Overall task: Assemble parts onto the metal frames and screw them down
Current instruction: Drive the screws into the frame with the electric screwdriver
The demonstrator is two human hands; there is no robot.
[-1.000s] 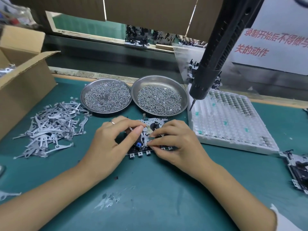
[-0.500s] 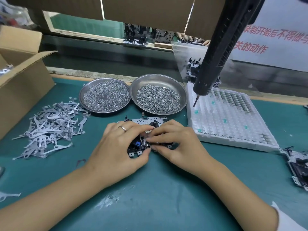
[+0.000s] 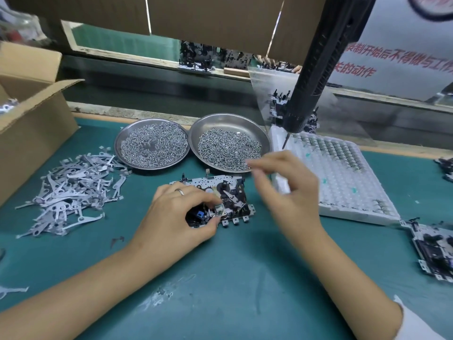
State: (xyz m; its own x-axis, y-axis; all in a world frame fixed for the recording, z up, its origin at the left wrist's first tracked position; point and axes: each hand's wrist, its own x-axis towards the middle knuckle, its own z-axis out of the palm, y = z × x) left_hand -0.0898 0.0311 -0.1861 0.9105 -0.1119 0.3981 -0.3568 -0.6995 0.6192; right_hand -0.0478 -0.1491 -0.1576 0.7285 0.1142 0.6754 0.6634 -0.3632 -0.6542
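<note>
At the centre of the green mat [image 3: 245,278] we see the metal frame [image 3: 220,192], a small mechanism plate lying flat just below two steel dishes. The left hand [image 3: 176,217], a ring on one finger, holds the frame's near-left corner, fingers and thumb curled round its edge. The right hand [image 3: 286,187] hovers above the frame's right side, blurred, fingertips reaching toward 12 o'clock over the rim of the right dish [image 3: 228,121]; we cannot tell whether it holds anything. That dish carries a loose heap of small screws, and the left dish [image 3: 127,136], touching it at 9 o'clock, is filled with similar screws. At 3 o'clock from the frame sits a white compartment tray [image 3: 343,187], small dark parts filling its far rows and near corner. A black electric screwdriver [image 3: 316,69] hangs over the tray. At 9 o'clock lies a pile of flat metal levers [image 3: 68,192], beside an open cardboard box [image 3: 31,123].
</note>
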